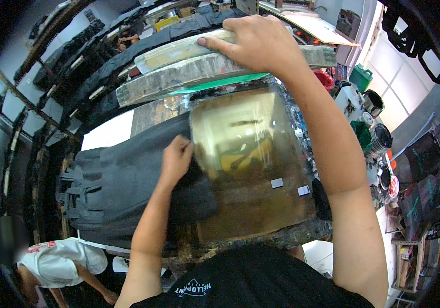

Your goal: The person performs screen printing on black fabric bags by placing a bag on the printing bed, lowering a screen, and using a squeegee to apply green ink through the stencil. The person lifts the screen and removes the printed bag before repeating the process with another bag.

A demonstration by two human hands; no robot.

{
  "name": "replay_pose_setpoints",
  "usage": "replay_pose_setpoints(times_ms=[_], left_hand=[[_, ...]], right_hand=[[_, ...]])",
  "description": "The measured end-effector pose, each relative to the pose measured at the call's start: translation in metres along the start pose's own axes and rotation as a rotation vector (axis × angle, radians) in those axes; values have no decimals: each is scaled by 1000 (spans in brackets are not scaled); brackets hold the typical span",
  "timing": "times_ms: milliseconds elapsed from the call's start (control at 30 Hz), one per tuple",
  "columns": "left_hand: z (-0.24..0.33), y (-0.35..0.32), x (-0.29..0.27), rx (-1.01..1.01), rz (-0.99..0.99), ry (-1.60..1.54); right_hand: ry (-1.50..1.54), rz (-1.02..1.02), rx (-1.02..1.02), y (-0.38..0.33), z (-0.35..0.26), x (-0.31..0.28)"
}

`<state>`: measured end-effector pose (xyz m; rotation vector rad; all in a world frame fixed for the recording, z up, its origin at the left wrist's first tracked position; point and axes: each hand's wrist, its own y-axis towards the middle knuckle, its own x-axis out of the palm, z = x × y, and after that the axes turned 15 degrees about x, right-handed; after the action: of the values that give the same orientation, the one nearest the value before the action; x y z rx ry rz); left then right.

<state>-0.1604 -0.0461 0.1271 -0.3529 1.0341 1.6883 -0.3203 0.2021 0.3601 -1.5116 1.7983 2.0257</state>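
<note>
Dark grey cloth (122, 179) lies spread over the left of the work board, with strip-like tabs at its far left end. My left hand (177, 160) is closed at the cloth's right edge, fingers pinched there; motion blurs it slightly. Beside it, a glossy brownish board surface (253, 215) reflects light and carries two small white pieces (277, 183). Across the far side, a worn wooden frame (179, 77) stands raised, a green strip (214, 83) along its lower edge. My right hand (263, 43) grips its top, thumb on the near side, other fingers partly hidden.
Cans and containers (381, 137) crowd the right, near a green jug (360, 77). Dark cloth pieces (420, 159) hang or lie at far right. Another person in a white shirt (66, 262) bends at lower left. Racks with dark cloth (89, 97) fill the left background.
</note>
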Motion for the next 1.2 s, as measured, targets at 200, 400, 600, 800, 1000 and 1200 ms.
replay_pose_setpoints(times_ms=[200, 400, 600, 800, 1000, 1200], left_hand=[[23, 37, 126, 220, -171, -233], [70, -74, 131, 174, -472, 479], [51, -118, 135, 143, -416, 477], [29, -66, 160, 198, -426, 503], [49, -52, 200, 181, -338, 506], [70, -61, 204, 192, -273, 427]], right_hand=[[16, -54, 42, 0, -2, -6], [-8, -501, 70, 15, -12, -27], [-12, -516, 165, 22, -17, -35], [-28, -465, 146, 17, -16, -29], [-22, -476, 103, 12, -15, -23], [-47, -352, 70, 11, -10, -16]])
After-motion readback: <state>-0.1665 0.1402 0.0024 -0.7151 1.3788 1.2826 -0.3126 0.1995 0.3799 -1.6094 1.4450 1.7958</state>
